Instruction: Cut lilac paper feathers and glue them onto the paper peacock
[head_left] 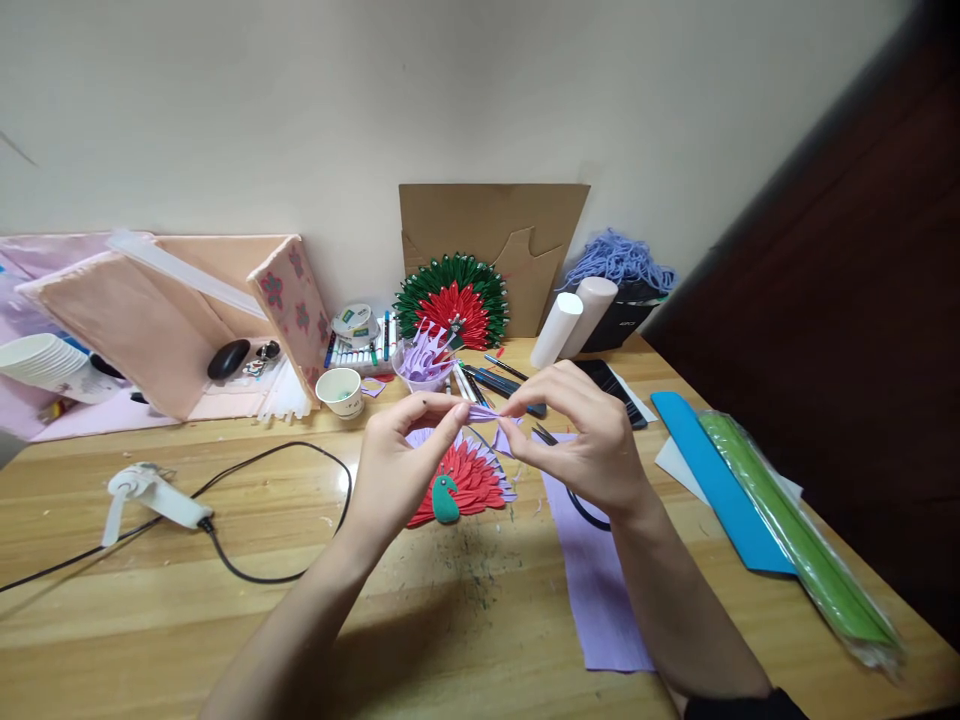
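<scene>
Between both hands, above the table, is a small folded piece of purple crepe paper [484,413]. My left hand [409,455] pinches its left end between thumb and fingertips. On its right end, my right hand [581,430] pinches too, and a loose bit of the piece hangs below. Under the hands lies a paper peacock [469,485] with red and purple feathers and a green body, partly covered by my left hand. A larger purple crepe paper sheet [592,590] lies beneath my right hand and forearm, with dark-handled scissors [587,512] on it, mostly hidden.
A white glue gun [161,497] with a looping black cord lies at left. Behind stand a paper cup [340,393], a bowl of purple scraps [422,365], a green-and-red feathered piece [454,300] and cardboard [487,215]. Blue [720,480] and wrapped green sheets [799,530] lie right.
</scene>
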